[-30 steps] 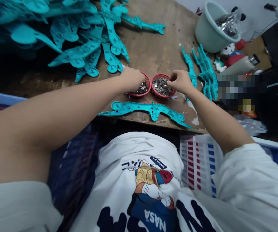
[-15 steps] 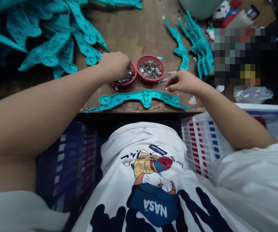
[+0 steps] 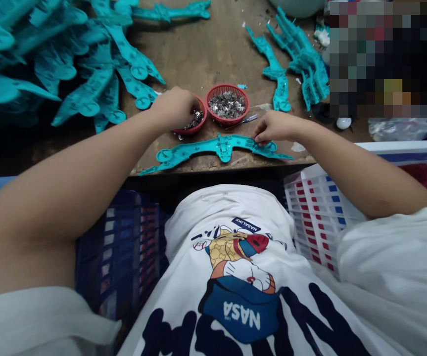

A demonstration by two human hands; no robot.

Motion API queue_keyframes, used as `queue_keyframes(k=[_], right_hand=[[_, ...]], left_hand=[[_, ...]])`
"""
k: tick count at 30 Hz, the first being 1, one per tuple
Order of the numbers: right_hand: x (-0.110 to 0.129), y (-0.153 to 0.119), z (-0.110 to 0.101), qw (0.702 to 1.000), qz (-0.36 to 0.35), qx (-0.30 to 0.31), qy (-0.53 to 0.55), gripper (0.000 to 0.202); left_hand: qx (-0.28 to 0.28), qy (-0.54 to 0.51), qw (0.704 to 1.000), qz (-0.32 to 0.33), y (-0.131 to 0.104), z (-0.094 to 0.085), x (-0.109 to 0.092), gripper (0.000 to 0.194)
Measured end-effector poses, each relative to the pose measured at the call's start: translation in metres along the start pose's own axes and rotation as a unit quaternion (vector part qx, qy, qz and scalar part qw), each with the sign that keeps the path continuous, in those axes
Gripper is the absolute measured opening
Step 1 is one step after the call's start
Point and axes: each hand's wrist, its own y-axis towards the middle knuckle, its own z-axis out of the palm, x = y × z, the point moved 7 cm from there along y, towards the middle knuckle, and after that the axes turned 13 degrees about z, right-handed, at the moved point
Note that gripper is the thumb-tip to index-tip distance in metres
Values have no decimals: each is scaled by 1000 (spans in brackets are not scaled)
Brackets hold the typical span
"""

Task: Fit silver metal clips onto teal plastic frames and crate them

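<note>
A long teal plastic part [image 3: 223, 150], winged in shape with a raised middle piece, lies along the table's near edge. My right hand [image 3: 272, 127] is at its right wing, thumb and fingertips pinched together against it. The small metal clip in that pinch is mostly hidden now. My left hand [image 3: 176, 108] reaches into the left red basket [image 3: 203, 118], which holds small dark metal pieces. Its fingers are curled down, and whatever they grip is hidden. Beside it stands a second red basket [image 3: 246, 108] filled with small silvery metal clips.
A heap of similar teal parts [image 3: 87, 84] covers the table's left side. More teal parts [image 3: 302, 59] lie at the right. A thin pointed tool [image 3: 248, 119] rests by the second basket. Plastic crates, blue [image 3: 124, 247] and white [image 3: 309, 212], flank my lap.
My right hand has brought the small clip from just above the teal part down onto its right wing. My left hand stays in the left basket. The camera view has shifted slightly.
</note>
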Motion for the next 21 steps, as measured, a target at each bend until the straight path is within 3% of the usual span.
queue_keyframes(k=[4, 7, 11, 21], right_hand=[[12, -9, 0, 998, 12, -24, -54, 16], [20, -18, -4, 994, 15, -59, -91, 18], [19, -20, -3, 994, 33, -57, -90, 21], [19, -12, 3, 982, -35, -108, -149, 13]], left_hand=[[41, 75, 996, -37, -1, 1, 0, 39], [37, 75, 996, -44, -1, -1, -2, 36], [12, 29, 997, -64, -1, -1, 4, 42], [29, 31, 997, -71, -1, -3, 3, 55]])
